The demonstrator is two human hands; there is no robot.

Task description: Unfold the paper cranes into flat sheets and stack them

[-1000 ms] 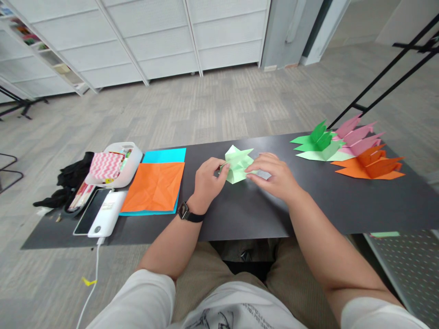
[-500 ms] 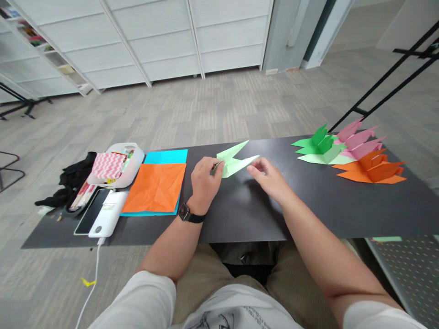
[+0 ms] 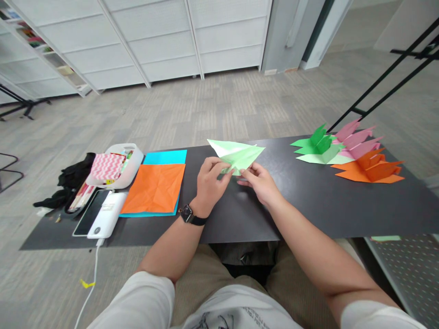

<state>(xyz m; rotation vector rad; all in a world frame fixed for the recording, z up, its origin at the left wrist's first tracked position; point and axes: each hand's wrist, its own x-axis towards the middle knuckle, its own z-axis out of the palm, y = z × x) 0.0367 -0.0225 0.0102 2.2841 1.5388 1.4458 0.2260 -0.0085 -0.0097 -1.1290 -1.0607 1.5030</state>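
A pale green folded sheet of origami paper (image 3: 236,153) is held above the dark table, its pointed ends spread to the left and right. My left hand (image 3: 212,180) pinches its lower left edge between thumb and fingers. On the lower right edge, my right hand (image 3: 259,182) is closed, thumb on the near side and fingers partly behind the paper. To the left lies a creased orange sheet (image 3: 156,187) on top of blue sheets (image 3: 165,157).
Folded paper pieces stand at the table's right: green (image 3: 320,139), pink (image 3: 360,141) and orange (image 3: 372,168). At the left are a white basket (image 3: 132,164), a black cloth (image 3: 77,171), a phone (image 3: 91,214) and a white power bank (image 3: 107,215) with a cable (image 3: 96,265).
The green paper has turned from two upright-pointing tips to a wider shape with points left and right. My right hand has moved left and closed on its lower edge.
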